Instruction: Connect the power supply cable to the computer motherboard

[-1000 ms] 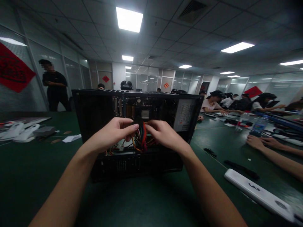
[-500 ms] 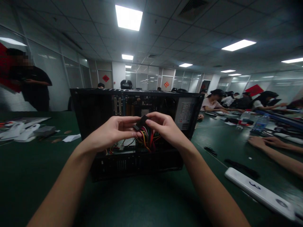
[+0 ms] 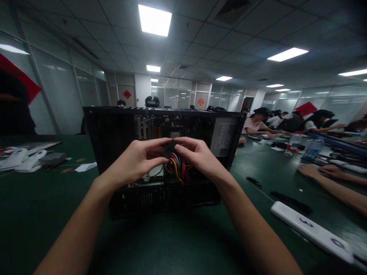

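A black power connector (image 3: 169, 149) is pinched between my two hands in front of the open computer case (image 3: 114, 122). My left hand (image 3: 140, 156) grips its left side with thumb and fingers. My right hand (image 3: 197, 151) has its thumb and fingertips on the right side, near where the wires leave. The bundle of coloured wires (image 3: 179, 170), yellow, red, black and others, hangs down from the connector into the case. Behind my hands the motherboard (image 3: 160, 124) is partly hidden. A power supply (image 3: 224, 137) with a label sits at the case's upper right.
On the right lie a white power strip (image 3: 312, 229), a black strap-like item (image 3: 291, 202) and a small black cable (image 3: 254, 181). Water bottles (image 3: 314, 148) stand near another person's hands (image 3: 309, 171). A grey box (image 3: 53, 159) and white items (image 3: 31, 160) are on the left.
The connector's two black parts, apart at an angle before, now look lined up together between my fingers. The standing person at the left has moved further out of view.
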A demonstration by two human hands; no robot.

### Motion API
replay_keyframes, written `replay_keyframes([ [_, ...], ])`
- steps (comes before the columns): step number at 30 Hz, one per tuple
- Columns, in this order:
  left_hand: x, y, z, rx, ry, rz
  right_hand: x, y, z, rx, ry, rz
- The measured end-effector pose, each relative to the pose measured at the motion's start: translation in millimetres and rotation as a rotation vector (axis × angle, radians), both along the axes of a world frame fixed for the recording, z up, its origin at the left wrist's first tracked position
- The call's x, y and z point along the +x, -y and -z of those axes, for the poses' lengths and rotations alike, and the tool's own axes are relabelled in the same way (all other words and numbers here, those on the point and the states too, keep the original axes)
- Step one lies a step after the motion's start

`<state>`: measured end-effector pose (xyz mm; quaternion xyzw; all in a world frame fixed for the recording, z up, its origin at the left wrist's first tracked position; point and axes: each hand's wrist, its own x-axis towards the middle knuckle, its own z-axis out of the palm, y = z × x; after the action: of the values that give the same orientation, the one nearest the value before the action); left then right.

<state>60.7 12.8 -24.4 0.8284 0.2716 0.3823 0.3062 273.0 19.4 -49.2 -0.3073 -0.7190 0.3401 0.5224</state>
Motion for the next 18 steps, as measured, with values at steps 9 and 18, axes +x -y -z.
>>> replay_keyframes([
  [9, -5.9, -1.8, -0.4, 0.321, -0.211, -0.080, -8.3, 15.0, -5.1, 0.057, 0.129, -0.099],
  [18, -7.0, -4.8, 3.9, 0.498, -0.285, -0.128, -4.6, 27.1, -10.6, 0.129, 0.290, -0.160],
])
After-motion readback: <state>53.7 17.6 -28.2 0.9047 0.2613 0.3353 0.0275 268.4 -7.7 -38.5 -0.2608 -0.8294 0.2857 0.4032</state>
